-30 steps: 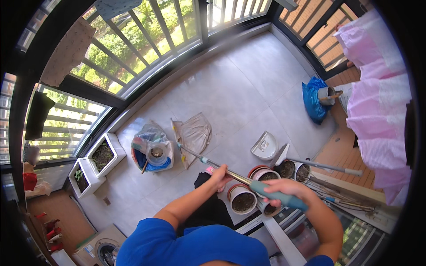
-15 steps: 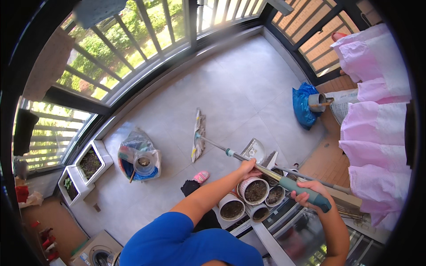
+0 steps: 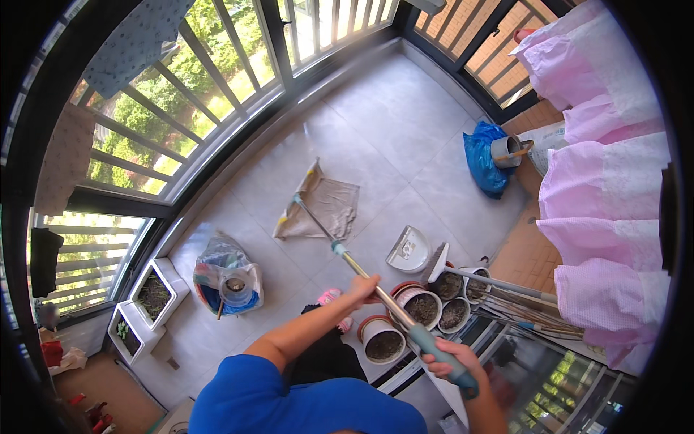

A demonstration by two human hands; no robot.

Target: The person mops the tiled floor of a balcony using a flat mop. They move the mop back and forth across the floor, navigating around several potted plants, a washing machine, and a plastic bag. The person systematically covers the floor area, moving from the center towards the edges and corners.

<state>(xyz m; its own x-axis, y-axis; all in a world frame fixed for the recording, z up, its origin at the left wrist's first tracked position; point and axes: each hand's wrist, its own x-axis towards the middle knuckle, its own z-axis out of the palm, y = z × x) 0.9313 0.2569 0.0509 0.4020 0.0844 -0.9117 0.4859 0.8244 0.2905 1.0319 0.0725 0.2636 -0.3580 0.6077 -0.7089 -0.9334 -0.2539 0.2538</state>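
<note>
A long flat mop [image 3: 353, 264] slants across the balcony, its pole running from the floor up toward my right side. My left hand [image 3: 363, 289] is wrapped round the metal pole about midway. Farther up, my right hand [image 3: 452, 357] grips the thick grey-green handle. On the tiles at the far end, the mop's beige cloth [image 3: 331, 208] lies fanned out to the right of its narrow head. Just past my hands stand several white pots of soil [image 3: 422, 309], partly hidden by the pole.
A white dustpan [image 3: 410, 250] and a broom [image 3: 438, 263] lie by the pots. A bagged bucket [image 3: 230, 282] and white planters [image 3: 153, 293] stand left. At right are a blue bag [image 3: 483, 160] and a pink curtain [image 3: 603, 188]. Railed windows [image 3: 181, 108] line the far side.
The mop head has swung to the left and its cloth has spread from a narrow strip into a wide fan. Both hands have moved left with the pole, still gripping it.
</note>
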